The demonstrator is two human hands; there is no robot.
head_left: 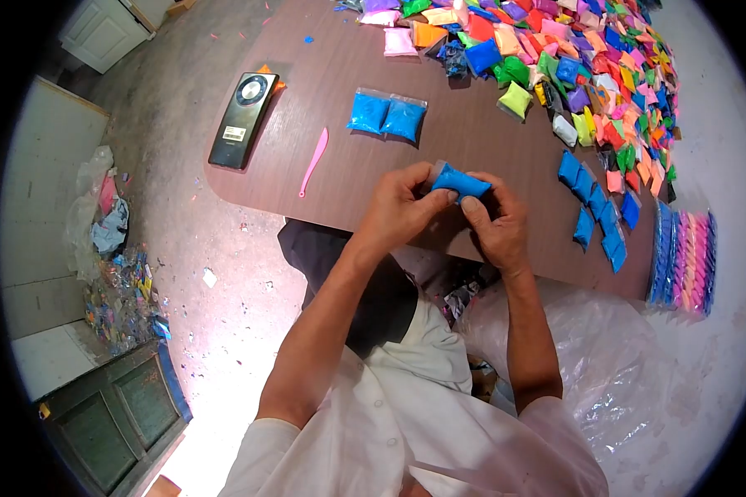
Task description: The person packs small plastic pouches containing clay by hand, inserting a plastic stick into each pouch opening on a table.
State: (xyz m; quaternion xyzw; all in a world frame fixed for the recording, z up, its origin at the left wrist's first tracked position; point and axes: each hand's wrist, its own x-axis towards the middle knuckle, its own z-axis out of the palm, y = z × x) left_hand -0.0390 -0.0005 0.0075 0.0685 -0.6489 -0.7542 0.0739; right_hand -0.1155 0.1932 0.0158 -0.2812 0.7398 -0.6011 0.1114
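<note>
Between my two hands, just above the table's near edge, is a small blue clay packet (462,181) in clear plastic. My left hand (406,207) pinches its left end, thumb on top. My right hand (499,222) grips the right end, its thumb pressed near the packet's lower side. The fingers underneath are partly hidden. Beyond my hands, two blue packets (385,114) lie side by side on the table. To their left rests a pink plastic knife (313,162). Several more blue packets (597,203) lie in rows to the right.
A large pile of multicoloured packets (572,62) covers the far right of the brown table (307,91). A phone (244,120) lies at the left end. Bundled blue and pink packets (684,258) sit beyond the right edge. Clear plastic sheeting (588,356) hangs by my right arm.
</note>
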